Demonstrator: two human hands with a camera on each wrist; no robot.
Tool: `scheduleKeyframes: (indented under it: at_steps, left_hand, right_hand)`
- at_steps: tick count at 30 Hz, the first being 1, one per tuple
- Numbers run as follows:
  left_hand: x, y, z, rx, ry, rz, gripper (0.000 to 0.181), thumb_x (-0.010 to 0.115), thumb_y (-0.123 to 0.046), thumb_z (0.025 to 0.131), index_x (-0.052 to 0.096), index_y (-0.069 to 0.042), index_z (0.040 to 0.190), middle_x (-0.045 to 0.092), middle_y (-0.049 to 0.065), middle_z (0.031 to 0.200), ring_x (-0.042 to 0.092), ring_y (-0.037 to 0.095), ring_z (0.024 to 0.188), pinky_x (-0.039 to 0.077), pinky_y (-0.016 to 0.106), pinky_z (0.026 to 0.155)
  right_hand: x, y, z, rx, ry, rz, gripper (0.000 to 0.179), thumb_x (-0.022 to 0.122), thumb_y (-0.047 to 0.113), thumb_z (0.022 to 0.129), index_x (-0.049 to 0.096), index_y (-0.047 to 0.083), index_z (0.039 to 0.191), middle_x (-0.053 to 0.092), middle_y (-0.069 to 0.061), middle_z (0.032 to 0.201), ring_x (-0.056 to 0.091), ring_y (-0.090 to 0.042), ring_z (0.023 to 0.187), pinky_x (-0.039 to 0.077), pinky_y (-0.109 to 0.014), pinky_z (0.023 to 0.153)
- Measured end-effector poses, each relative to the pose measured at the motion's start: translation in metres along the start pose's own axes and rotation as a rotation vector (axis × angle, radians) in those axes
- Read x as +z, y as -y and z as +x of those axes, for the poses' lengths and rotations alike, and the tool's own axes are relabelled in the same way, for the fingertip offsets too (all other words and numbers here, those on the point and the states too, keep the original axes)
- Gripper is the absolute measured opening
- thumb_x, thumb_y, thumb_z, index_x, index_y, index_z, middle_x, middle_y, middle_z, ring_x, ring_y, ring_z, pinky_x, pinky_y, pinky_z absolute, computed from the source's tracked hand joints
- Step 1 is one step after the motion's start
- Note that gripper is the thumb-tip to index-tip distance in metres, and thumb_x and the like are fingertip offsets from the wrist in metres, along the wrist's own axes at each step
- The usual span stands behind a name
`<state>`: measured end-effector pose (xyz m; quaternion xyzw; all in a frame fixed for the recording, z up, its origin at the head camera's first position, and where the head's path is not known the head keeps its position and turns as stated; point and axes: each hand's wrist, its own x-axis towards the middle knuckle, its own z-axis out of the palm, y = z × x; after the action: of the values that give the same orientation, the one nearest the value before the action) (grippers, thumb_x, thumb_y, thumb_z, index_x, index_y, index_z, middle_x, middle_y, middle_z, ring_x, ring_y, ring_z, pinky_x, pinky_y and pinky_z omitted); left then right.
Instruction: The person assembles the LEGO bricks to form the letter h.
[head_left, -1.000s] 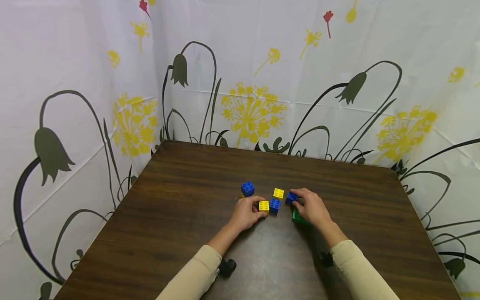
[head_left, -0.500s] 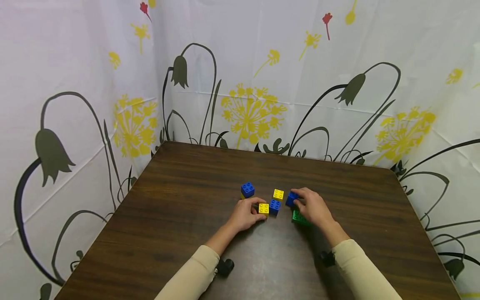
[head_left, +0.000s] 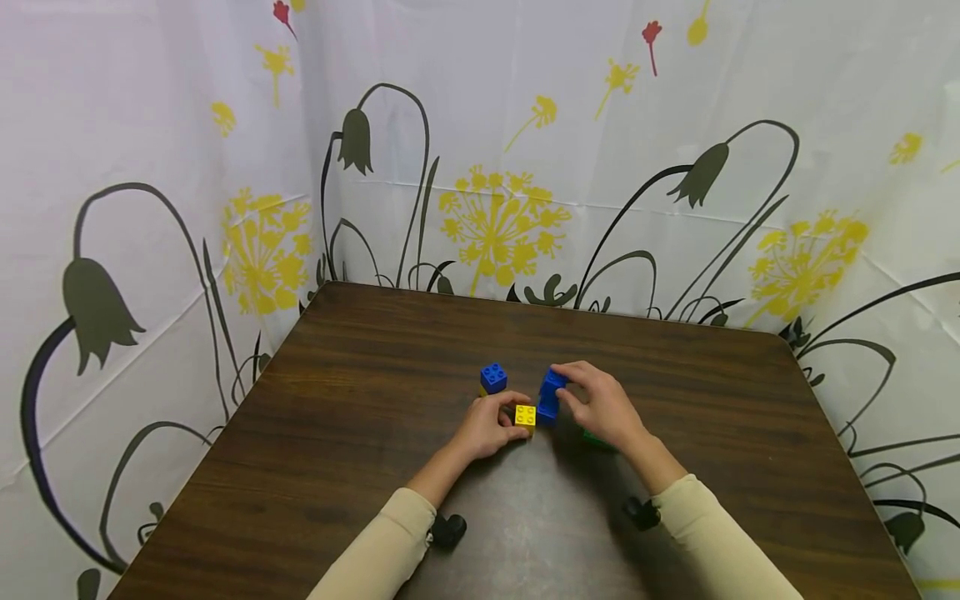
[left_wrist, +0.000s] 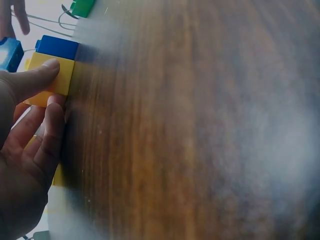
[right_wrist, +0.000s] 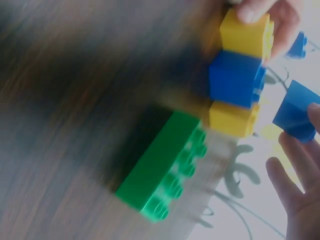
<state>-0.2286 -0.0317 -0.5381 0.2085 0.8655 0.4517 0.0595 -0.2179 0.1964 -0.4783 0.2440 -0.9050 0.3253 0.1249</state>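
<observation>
My left hand (head_left: 483,429) pinches a yellow toy brick (head_left: 526,416) between thumb and fingers, low at the tabletop. Right beside that brick stands a blue brick (right_wrist: 232,80), followed by another yellow brick (right_wrist: 230,119) in the right wrist view. A second blue brick (head_left: 552,382) is held up by the thumb and fingertips of my right hand (head_left: 606,408). It hangs off the table, overlapping the row in the head view and hiding the rear yellow brick there. Near the right hand lies a long green brick (right_wrist: 162,165), mostly covered by that hand in the head view.
Just behind my left hand, a blue brick (head_left: 493,377) sits on top of a yellow one. Dark wood-grain tabletop (head_left: 375,375) surrounds the bricks, and a flower-printed curtain (head_left: 480,125) hangs behind its far edge.
My right hand has lifted its blue brick from beside the green brick and carried it left, over the row. The left hand keeps hold of the yellow brick, nearly still.
</observation>
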Motion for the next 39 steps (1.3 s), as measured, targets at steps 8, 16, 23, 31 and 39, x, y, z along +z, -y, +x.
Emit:
scheduleKeyframes:
  at_steps: [8,16,23,31,39]
  left_hand:
    - [0.0,0.001,0.001,0.002,-0.009,0.023,0.053,0.085,-0.017,0.079,0.063,-0.01,0.127,0.068,0.003,0.108,0.058,0.005,0.068,0.05,0.023,0.062]
    - [0.0,0.001,0.0,0.018,-0.016,0.01,0.048,0.085,-0.015,0.078,0.065,-0.01,0.121,0.069,0.003,0.101,0.059,0.005,0.064,0.049,0.023,0.057]
    - [0.0,0.002,0.0,0.042,-0.019,-0.002,0.048,0.085,-0.014,0.077,0.065,-0.012,0.12,0.069,0.003,0.1,0.058,0.007,0.063,0.048,0.022,0.056]
    - [0.0,0.002,0.001,0.072,-0.028,-0.006,0.046,0.085,-0.012,0.077,0.065,-0.013,0.119,0.069,0.004,0.101,0.059,0.008,0.063,0.047,0.023,0.057]
    - [0.0,0.002,0.001,0.081,-0.026,0.009,0.045,0.085,-0.013,0.077,0.066,-0.014,0.118,0.07,0.004,0.1,0.058,0.007,0.062,0.047,0.022,0.056]
  right_hand:
    - [0.014,0.016,0.003,-0.125,0.108,0.003,0.038,0.073,0.007,0.088,0.066,0.008,0.126,0.064,-0.003,0.118,0.066,-0.021,0.095,0.057,-0.037,0.075]
    - [0.023,0.015,0.001,-0.151,0.126,-0.029,0.038,0.074,0.009,0.088,0.067,0.009,0.125,0.064,-0.001,0.119,0.064,-0.018,0.102,0.055,-0.038,0.085]
    - [0.024,0.015,0.001,-0.168,0.136,-0.033,0.039,0.075,0.01,0.088,0.067,0.01,0.126,0.066,0.0,0.119,0.065,-0.017,0.104,0.054,-0.038,0.088]
    - [0.022,0.019,0.002,-0.19,0.145,-0.041,0.039,0.076,0.009,0.086,0.068,0.011,0.124,0.066,0.002,0.117,0.065,-0.015,0.103,0.055,-0.038,0.086]
    - [0.021,0.022,0.002,-0.179,0.147,-0.062,0.037,0.077,0.009,0.086,0.07,0.012,0.122,0.066,0.002,0.113,0.065,-0.015,0.1,0.055,-0.037,0.084]
